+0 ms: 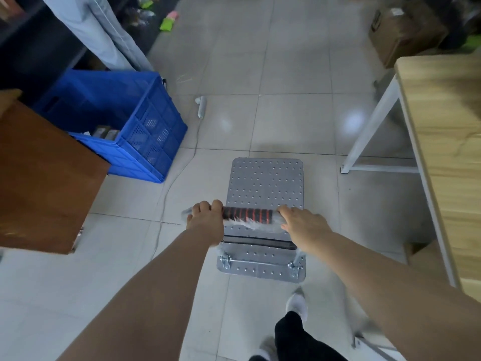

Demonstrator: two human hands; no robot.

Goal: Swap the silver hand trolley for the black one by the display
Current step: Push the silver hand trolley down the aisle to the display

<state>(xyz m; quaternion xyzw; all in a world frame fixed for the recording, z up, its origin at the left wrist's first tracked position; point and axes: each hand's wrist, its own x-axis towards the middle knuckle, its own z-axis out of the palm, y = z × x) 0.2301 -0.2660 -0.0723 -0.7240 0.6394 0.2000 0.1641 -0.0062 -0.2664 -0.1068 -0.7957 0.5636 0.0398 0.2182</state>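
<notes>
On the pale tiled floor (286,74), at centre frame, the silver hand trolley (265,183) was seen standing flat, its dimpled metal deck running away from the viewer. Its handle bar (248,214) (black grip with red bands, loose clear plastic wrap around it) was held at both ends. The left hand (205,221) was curled closed over the left end of the bar, fingers wrapped over the top. The right hand (303,225) was laid on the right end with fingers bent round the bar, closed on it, though the underside of the grasp was hidden. Both bare forearms were stretched forward from the bottom edge. A white shoe (296,303) and a black trouser leg were visible just behind the trolley's near edge. To the left, a blue plastic crate (145,118) was stacked on another blue crate, beside a brown wooden cabinet (44,183). To the right, a light wood table (447,142) on white legs stood near the trolley, not touching it. A grey cable (182,162) was trailed across the tiles. Cardboard boxes (400,29) were blurred at upper right.
</notes>
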